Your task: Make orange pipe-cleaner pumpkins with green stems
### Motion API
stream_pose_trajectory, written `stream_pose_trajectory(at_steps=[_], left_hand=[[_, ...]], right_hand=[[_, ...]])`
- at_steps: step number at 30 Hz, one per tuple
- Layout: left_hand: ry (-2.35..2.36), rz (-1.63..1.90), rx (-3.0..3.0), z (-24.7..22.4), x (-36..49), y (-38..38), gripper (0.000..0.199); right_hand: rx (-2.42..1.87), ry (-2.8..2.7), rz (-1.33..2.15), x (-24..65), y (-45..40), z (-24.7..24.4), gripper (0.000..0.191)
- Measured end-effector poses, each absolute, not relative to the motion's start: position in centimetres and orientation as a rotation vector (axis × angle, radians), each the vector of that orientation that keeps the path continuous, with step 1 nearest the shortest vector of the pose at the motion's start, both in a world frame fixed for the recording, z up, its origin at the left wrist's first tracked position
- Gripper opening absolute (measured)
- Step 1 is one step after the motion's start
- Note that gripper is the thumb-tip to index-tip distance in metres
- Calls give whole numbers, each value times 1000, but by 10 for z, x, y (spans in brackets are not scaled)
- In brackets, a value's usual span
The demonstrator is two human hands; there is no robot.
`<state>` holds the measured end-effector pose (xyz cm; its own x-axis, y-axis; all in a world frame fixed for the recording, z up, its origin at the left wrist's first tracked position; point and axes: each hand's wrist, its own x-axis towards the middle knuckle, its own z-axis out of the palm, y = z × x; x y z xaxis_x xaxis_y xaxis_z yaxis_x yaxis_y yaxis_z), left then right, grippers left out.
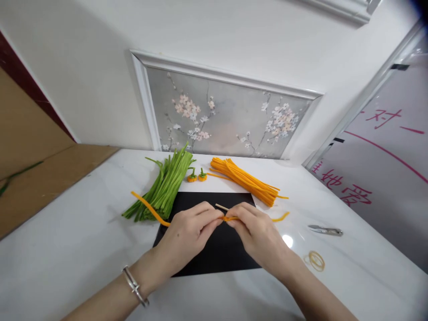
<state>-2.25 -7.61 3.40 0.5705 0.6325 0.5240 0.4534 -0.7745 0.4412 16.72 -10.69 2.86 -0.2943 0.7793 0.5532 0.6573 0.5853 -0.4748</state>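
Observation:
Over the black mat (pixel 214 254), my left hand (pixel 194 227) and my right hand (pixel 254 232) meet fingertip to fingertip. Both pinch an orange fuzzy stem (pixel 150 208), whose ends stick out to the left and right. A thin pale stick (pixel 221 207) shows just behind the right fingertips; which hand bears it is unclear. Behind the left hand lies a bundle of green stems (pixel 170 183). An orange bundle (pixel 245 180) lies at the back right. Two small orange pieces with green tops (pixel 191 175) (pixel 202 174) sit between the bundles.
Small silver snips (pixel 325 230) lie on the white table (pixel 110 249) to the right, with yellowish rings (pixel 316 261) nearer me. A wall with a framed floral panel (pixel 227 116) rises behind. Cardboard (pixel 50 174) stands at the left, and a board with red writing (pixel 384 156) at the right.

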Motion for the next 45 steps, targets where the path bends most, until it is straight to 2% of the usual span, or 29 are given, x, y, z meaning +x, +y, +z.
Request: stream_pose_trajectory(at_steps=[4, 7, 13, 17, 25, 28, 31, 36, 43, 45], left_hand=[[1024, 875, 2402, 42, -22, -75, 18], [1068, 770, 2373, 48, -22, -76, 19], [960, 923, 2315, 55, -20, -80, 21], [893, 1118, 2558, 48, -20, -81, 22], [683, 1311, 3149, 37, -24, -82, 17], [640, 1325, 3273, 39, -25, -83, 13], [599, 1282, 3394, 39, -26, -83, 13], [792, 1106, 3395, 29, -24, -81, 12], [900, 1014, 3228, 27, -20, -82, 17], [872, 1042, 3230, 28, -19, -83, 18]], right_hand=[[-989, -2199, -302, 170, -105, 26, 17], [-915, -2258, -556, 173, -107, 28, 15], [-960, -2155, -578, 171, -111, 27, 13], [-1037, -2076, -218, 165, -112, 30, 18], [-1093, -1820, 1046, 177, -108, 42, 16], [-1091, -1761, 1205, 181, -104, 37, 17], [-1119, -1852, 1095, 179, -102, 34, 14], [-1260, -2016, 546, 175, -106, 38, 19], [-1266, -2122, 366, 177, -108, 40, 11], [-1272, -2134, 280, 175, -108, 39, 3]])
